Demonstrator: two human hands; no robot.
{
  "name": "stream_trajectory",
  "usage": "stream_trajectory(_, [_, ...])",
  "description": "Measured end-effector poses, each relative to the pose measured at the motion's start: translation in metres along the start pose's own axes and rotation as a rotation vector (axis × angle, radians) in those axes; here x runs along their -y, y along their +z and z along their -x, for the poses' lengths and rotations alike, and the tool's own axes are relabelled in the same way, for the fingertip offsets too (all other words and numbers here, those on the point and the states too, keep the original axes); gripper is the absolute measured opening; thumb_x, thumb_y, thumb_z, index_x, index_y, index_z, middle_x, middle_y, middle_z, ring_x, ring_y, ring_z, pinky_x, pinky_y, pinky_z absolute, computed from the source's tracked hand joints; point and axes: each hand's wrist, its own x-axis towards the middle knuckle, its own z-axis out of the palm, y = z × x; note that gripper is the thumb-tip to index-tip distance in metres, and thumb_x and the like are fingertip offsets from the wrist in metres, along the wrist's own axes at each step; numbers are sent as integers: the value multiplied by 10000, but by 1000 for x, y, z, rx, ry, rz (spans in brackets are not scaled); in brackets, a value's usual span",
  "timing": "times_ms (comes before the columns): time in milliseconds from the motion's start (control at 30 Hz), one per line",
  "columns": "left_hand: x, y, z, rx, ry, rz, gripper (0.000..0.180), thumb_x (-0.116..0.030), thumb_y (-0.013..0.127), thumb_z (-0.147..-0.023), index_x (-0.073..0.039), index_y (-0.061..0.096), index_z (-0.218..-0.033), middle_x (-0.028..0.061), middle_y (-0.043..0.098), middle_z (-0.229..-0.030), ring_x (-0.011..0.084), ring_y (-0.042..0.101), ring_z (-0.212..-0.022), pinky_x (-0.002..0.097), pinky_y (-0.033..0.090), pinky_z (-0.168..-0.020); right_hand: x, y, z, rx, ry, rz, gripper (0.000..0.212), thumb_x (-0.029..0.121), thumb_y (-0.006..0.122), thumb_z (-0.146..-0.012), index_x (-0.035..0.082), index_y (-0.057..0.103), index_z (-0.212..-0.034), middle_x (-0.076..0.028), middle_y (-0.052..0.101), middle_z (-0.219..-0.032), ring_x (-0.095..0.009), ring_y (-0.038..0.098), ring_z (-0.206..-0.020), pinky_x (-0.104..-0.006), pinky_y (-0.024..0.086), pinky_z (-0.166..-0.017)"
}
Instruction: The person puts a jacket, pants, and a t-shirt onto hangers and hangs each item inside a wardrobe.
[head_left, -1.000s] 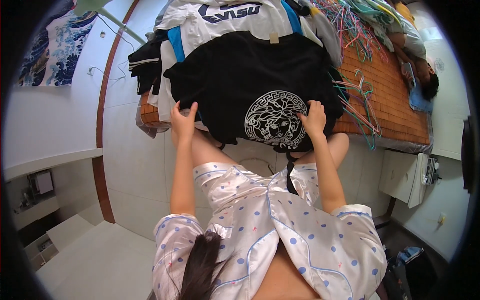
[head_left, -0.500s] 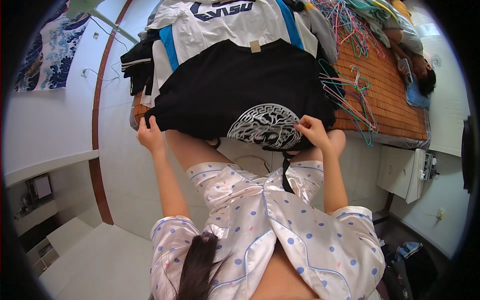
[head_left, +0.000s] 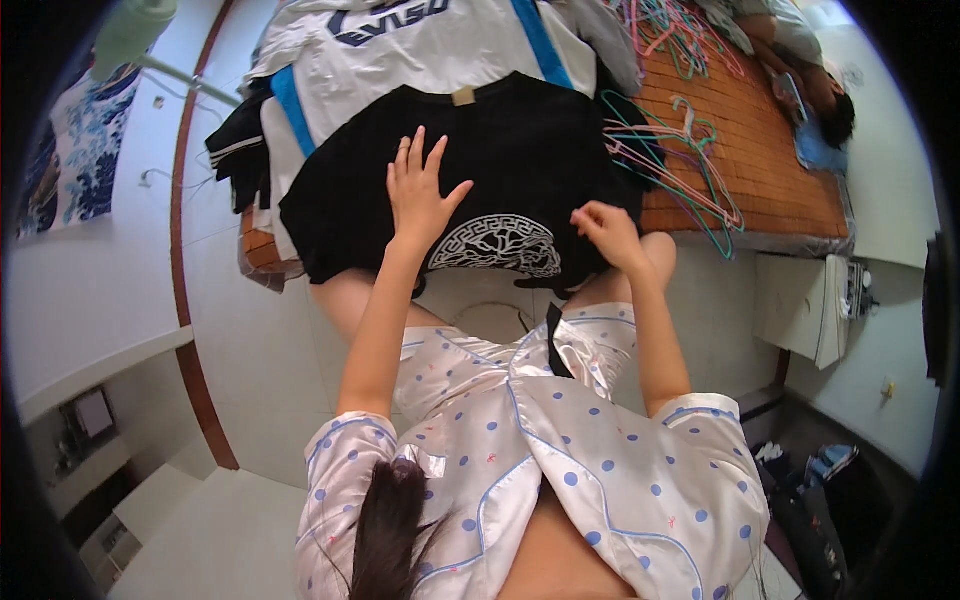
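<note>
A black T-shirt (head_left: 500, 150) with a white round print (head_left: 495, 245) lies spread over the bed edge and my knees, its neckline and pale label (head_left: 463, 96) on the far side. My left hand (head_left: 420, 195) is open over the shirt's middle, fingers spread; whether it presses the cloth I cannot tell. Close to the print's right side, my right hand (head_left: 610, 235) is closed, its fingers curled together, with no cloth visible between them. Under the black shirt's far side lies a white shirt (head_left: 400, 45) with blue stripes and dark lettering.
Pink and teal hangers (head_left: 690, 165) lie on the brown bed mat (head_left: 765, 195), with more in a tangle (head_left: 680, 35) farther back. At the far right a person (head_left: 820, 95) lies holding a phone. A white cabinet (head_left: 800, 305) stands right of the bed; a green pole (head_left: 180, 75) rises at left.
My left hand has let go of the shirt's left corner and moved right, onto its middle. My right hand has come off the print's edge and risen slightly. The shirt's lower part has dropped.
</note>
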Motion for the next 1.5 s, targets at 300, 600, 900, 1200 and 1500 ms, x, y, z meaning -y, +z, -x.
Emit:
stream_trajectory(300, [-23, 74, -3, -124, -101, -368, 610, -457, 475, -830, -230, 319, -1374, 53, 216, -1451, 350, 164, -1333, 571, 77, -1052, -81, -122, -58, -830, 126, 388, 284, 357, 534, -854, 115, 670, -912, -87, 635, -875, -262, 571, -879, -394, 438, -750])
stream_trajectory(600, [-19, 72, -3, -164, -110, -378, 609, -391, 514, -785, -251, 352, -1356, 33, 252, -1440, 342, 228, -1311, 504, 144, -1071, -111, -156, -112, -523, 449, 766, 320, 373, 540, -857, 175, 618, -1096, -31, 601, -1062, -232, 518, -1035, -448, 363, -908])
stream_trajectory(900, [-25, 72, -6, -173, -91, -346, 611, -378, 507, -786, -249, 345, -1361, 33, 265, -1435, 341, 227, -1313, 504, 144, -1071, -127, -186, -123, -611, 42, 779, 135, 206, 564, -833, 96, 598, -903, -100, 613, -900, -296, 582, -857, -410, 459, -729])
stream_trajectory(1200, [-26, 72, -6, -178, -99, -326, 571, -378, 492, -812, -226, 367, -1349, 40, 280, -1429, 335, 217, -1320, 495, 131, -1071, -135, -173, -114, -531, -32, 1044, 66, 85, 548, -803, 75, 530, -866, -125, 580, -894, -321, 586, -822, -432, 461, -699])
stream_trajectory(1500, [-25, 71, -5, -165, -111, -332, 587, -367, 497, -798, -232, 359, -1353, 38, 278, -1430, 329, 217, -1322, 491, 134, -1073, -104, -185, -127, -488, 2, 1083, 180, 33, 515, -792, 50, 485, -969, -129, 587, -912, -300, 599, -821, -424, 474, -691])
